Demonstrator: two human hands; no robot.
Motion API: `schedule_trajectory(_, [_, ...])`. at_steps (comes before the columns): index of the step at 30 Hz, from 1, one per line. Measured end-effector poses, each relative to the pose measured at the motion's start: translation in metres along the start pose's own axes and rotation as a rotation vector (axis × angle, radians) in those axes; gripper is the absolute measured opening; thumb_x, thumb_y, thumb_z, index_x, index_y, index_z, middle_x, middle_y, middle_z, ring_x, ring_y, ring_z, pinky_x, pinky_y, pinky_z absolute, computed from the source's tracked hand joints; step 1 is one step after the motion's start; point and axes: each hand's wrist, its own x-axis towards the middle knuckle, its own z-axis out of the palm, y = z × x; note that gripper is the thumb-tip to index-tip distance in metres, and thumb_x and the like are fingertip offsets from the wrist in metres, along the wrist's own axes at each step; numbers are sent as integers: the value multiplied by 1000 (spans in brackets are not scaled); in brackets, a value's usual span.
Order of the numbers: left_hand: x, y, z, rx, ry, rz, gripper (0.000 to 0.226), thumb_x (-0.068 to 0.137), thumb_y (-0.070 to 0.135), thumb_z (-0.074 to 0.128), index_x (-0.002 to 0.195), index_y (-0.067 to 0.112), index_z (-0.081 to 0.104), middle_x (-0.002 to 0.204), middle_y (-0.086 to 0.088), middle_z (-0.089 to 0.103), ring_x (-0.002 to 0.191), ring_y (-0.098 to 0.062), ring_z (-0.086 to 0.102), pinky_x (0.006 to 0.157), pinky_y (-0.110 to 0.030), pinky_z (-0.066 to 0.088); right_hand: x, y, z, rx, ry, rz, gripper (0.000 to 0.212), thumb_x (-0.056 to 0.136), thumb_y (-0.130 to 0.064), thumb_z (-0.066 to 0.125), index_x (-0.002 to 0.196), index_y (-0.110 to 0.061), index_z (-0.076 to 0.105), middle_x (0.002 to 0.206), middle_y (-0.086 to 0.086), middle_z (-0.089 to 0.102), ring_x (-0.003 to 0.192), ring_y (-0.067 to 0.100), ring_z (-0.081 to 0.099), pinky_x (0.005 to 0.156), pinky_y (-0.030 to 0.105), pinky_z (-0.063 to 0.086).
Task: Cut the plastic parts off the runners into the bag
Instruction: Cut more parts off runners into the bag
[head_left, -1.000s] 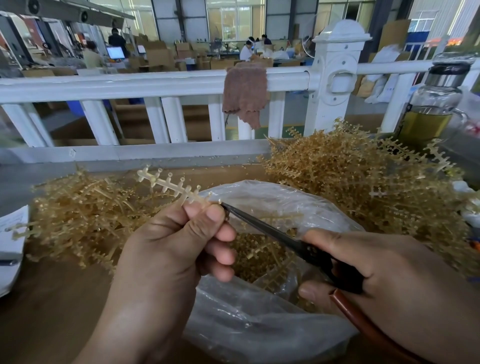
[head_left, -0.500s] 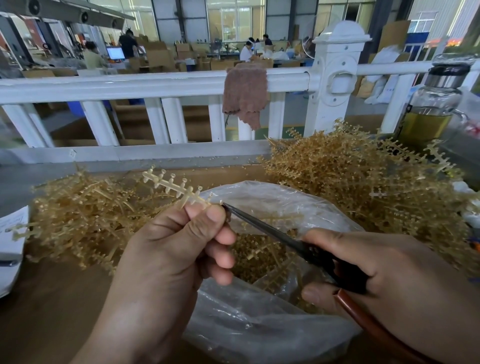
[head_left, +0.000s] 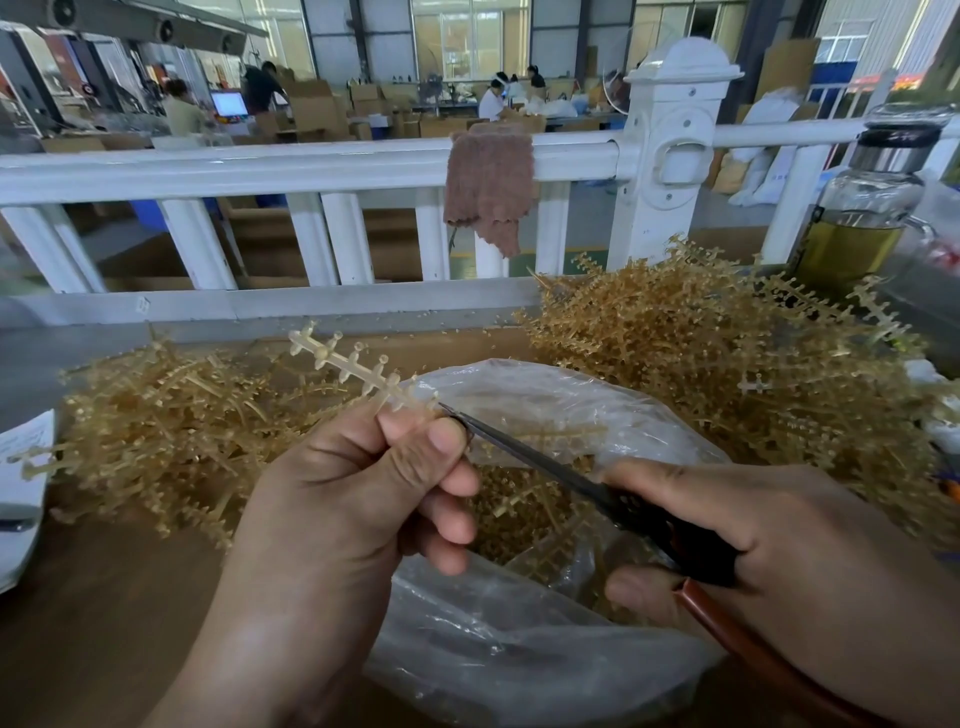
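My left hand (head_left: 358, 499) pinches one pale amber runner (head_left: 358, 364) between thumb and fingers, its far end pointing up and left with small parts along both sides. In my right hand (head_left: 769, 561) I grip dark cutters (head_left: 545, 467) with a red-brown handle. Their closed tip touches the runner right beside my left thumb. Below both hands lies an open clear plastic bag (head_left: 519, 649) holding several small cut parts.
One heap of amber runners (head_left: 156, 431) lies left of the bag, a larger heap (head_left: 727, 364) to its right. A white railing (head_left: 311, 166) with a brown cloth (head_left: 488, 187) runs behind. A glass bottle (head_left: 862, 208) stands at far right, white papers (head_left: 21, 488) at far left.
The runner has slid a little to the right through my left fingers, toward the cutter tip. Both hands stay in nearly the same place.
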Motion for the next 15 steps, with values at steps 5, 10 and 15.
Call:
schedule_trajectory(5, [0,-1,1,-4,9,17,21,66,37,80,63,19,69,64,-7,65,46,-15,57,40,-23,45,0,-1,0,-15,46,-19,58,70,-81,45,123,-59,43,84,-21,68,75,-3,65,57,27,57])
schedule_trajectory(10, [-1,0,3,-5,7,24,22,69,32,86,62,20,69,63,-7,65,45,-15,57,40,-23,45,-1,-2,0,-14,90,-48,59,73,-76,46,127,-52,41,78,-20,68,70,-5,64,56,23,53])
schedule_trajectory(15, [-1,1,5,-40,17,21,17,66,35,78,60,21,69,62,-6,64,45,-14,57,39,-22,44,-2,-5,1,10,87,-83,50,77,-70,49,120,-45,57,73,-22,64,67,-7,61,57,13,45])
